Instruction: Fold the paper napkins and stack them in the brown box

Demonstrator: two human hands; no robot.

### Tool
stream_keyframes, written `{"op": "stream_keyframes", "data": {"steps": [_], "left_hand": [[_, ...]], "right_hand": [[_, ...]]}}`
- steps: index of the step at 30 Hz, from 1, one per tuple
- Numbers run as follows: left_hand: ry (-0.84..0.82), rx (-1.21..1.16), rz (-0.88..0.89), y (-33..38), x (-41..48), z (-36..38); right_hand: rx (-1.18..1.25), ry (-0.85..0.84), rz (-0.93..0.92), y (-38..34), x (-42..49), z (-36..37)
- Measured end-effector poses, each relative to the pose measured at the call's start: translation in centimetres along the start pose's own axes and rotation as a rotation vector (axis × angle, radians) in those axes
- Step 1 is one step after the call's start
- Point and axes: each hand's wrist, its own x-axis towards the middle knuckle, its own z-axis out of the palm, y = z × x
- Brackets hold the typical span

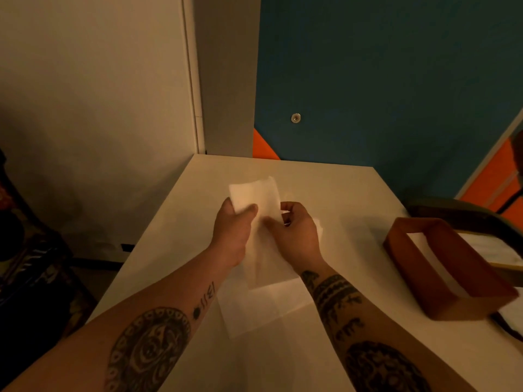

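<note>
Napkin (254, 192) left of the box (410, 278) is pinched at opposite edges by left grip (233, 232) and right grip (295, 234), probably for folding. Spare sheets (263, 306) lie flat, also left of the box.

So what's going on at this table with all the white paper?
A person is folding a paper napkin. The left hand and the right hand both pinch it, holding it up over the white table. Beneath the hands, loose napkins lie flat on it. The brown box at the right already holds some stacked napkins; the one in hand has not gone in yet.
</note>
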Motion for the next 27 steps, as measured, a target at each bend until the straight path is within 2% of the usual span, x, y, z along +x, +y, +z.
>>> {"op": "stream_keyframes", "data": {"steps": [3,7,12,17,21,23,27], "left_hand": [[0.006,-0.217,-0.099,0.5,0.8,0.1],[-0.070,-0.520,-0.147,0.9,2.2,-0.2],[-0.117,-0.675,-0.160,-0.1,2.9,-1.4],[-0.180,-0.705,-0.204,0.2,1.5,-1.2],[-0.185,-0.707,-0.222,1.2,0.8,-0.9],[-0.191,-0.702,-0.233,1.4,0.8,-1.2],[-0.221,-0.701,-0.245,1.6,0.4,-1.8]], "right_hand": [[0.026,-0.046,-0.006,0.7,0.6,-1.4],[0.152,-0.274,0.148,2.2,1.1,-3.3],[0.305,-0.294,0.191,4.9,1.4,-4.2],[0.362,-0.461,0.265,5.5,-0.5,-3.0],[0.628,-0.421,0.203,5.1,-1.9,-1.7],[0.736,-0.393,0.254,4.9,-2.1,-1.3],[0.800,-0.405,0.289,4.9,-2.6,-0.7]]}}
